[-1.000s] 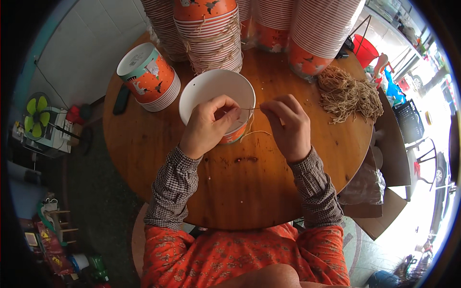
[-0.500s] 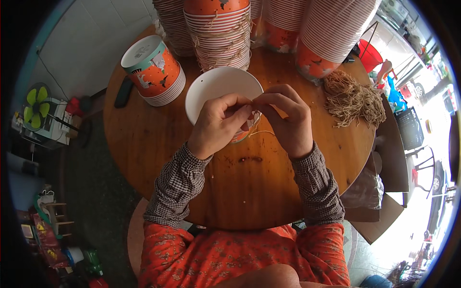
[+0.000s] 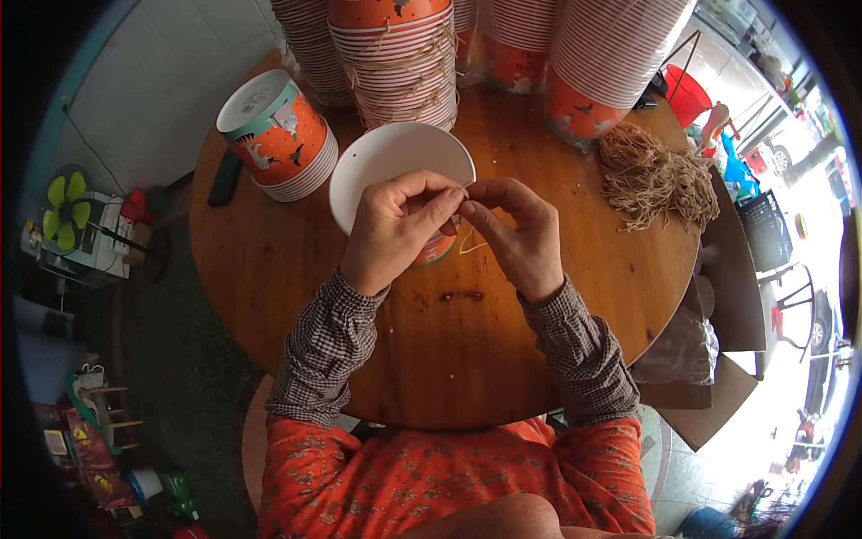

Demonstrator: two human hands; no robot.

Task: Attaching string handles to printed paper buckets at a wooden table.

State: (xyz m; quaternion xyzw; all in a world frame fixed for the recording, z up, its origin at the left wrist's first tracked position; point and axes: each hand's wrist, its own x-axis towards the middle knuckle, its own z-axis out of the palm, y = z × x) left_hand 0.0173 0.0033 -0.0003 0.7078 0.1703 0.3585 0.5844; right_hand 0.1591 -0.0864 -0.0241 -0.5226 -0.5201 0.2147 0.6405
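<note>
A paper bucket with a white inside [image 3: 382,162] and orange outside stands on the round wooden table [image 3: 269,260]. My left hand [image 3: 391,234] grips its near rim, thumb and fingers pinched at the edge. My right hand [image 3: 521,234] meets it there, fingertips pinching a thin tan string [image 3: 469,244] that hangs in a short loop below the rim. Both hands touch at the fingertips.
A short stack of orange and teal buckets [image 3: 274,135] lies at the left. Tall bucket stacks [image 3: 395,54] line the table's far side. A heap of tan strings [image 3: 655,180] sits at the right. A dark phone-like object [image 3: 224,177] rests near the left edge.
My hands have drawn together at the bucket's rim. The string, held out to the right before, is now pinched short between both hands' fingertips.
</note>
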